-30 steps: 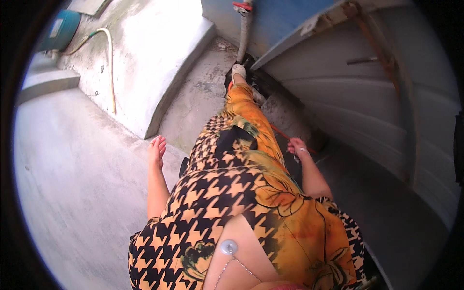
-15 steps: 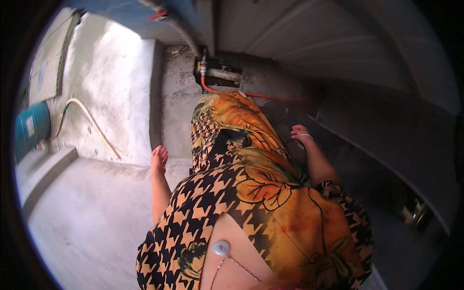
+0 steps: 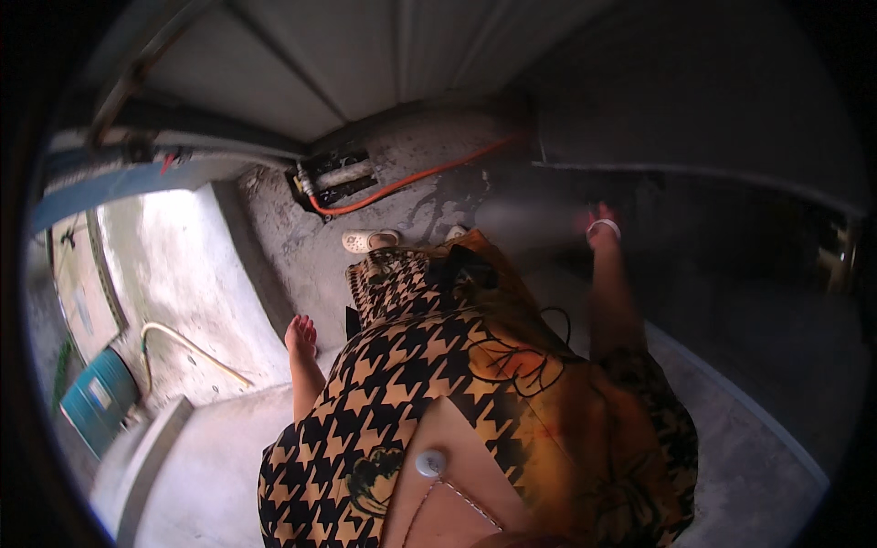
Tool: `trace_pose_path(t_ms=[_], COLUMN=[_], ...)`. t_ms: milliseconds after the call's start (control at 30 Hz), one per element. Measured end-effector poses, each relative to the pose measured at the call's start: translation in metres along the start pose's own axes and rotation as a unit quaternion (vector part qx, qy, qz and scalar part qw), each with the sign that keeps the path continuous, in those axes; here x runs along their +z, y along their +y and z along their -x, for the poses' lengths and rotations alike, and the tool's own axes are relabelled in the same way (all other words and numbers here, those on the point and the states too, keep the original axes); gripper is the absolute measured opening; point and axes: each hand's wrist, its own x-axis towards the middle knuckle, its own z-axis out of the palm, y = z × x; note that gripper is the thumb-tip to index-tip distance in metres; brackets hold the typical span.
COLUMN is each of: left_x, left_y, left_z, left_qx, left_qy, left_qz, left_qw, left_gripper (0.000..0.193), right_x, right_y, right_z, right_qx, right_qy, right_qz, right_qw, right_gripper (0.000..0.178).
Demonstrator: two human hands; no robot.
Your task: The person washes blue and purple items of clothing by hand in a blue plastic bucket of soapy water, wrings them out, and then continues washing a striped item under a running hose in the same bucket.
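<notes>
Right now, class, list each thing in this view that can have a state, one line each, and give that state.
left hand: empty, hanging at the side, fingers loose.
right hand: raised forward, blurred; a pale band at the wrist; holding nothing that can be made out.
orange hose: lying slack on the concrete floor, running to a recess at the wall.
white shoe: on the foot, flat on the floor.
pale hose: lying curved on the slab.

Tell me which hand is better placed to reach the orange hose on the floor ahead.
Probably the right. The right hand is stretched forward, in the picture nearer the orange hose, though blurred. The left hand hangs empty at the side beside the patterned dress, farther back.
</notes>
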Motion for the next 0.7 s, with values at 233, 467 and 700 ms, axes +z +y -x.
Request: trace_pose_path(t_ms=[233,467,700], left_x=[0.213,0.444,0.685], left_y=[0.039,0.016,-0.051], left_z=[0.079,0.349,0.358], left_qx=[0.255,0.466,0.808], left_qy=[-0.176,-0.555,-0.42], left_qz=[-0.353,-0.511,-0.412], left_qw=[0.883,0.463,0.03], left_gripper=[0.034,0.032,0.044], right_x=[0.011,0.035,0.197], right_y=[-0.159,-0.245,-0.303], right_z=[0.097,0.162,0.245], right_qx=[-0.312,-0.482,-0.51], right_qy=[-0.054,-0.145,-0.444], right_qz=[-0.075,0.013,0.198], right_qw=[0.946,0.864,0.71], right_gripper=[0.096,0.074,0.076])
